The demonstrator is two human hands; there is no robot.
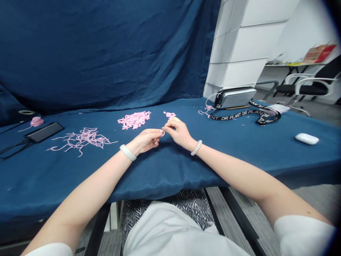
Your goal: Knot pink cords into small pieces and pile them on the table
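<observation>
Head view: L hand (145, 140) and R hand (179, 133) are held together just in front of pink snippet pile (134, 120), fingertips meeting; whether anything's gripped betw. them can't be told. Smaller pink heap (169, 114) is placed just R of pile, tangled pink yarn (82, 140) to its L, silver case (236, 98) and black lanyard (245, 113) well R, all on blue-covered table (239, 142).

A silver case (236, 98) sits beside a black lanyard (239, 115) on blue cloth (213, 167).
</observation>
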